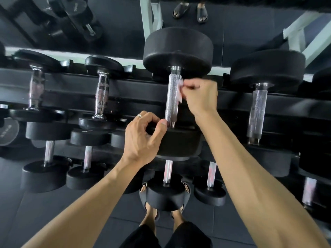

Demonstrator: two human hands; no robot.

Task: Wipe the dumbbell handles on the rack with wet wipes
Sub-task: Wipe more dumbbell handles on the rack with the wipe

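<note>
Fingers [186,86] curled, pinching wet wipe [179,90]

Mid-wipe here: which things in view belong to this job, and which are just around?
In the job:
right hand
wipe
knurled handle
left hand on the near weight head

Just around:
small chrome dumbbell
mirror
floor mat
</note>
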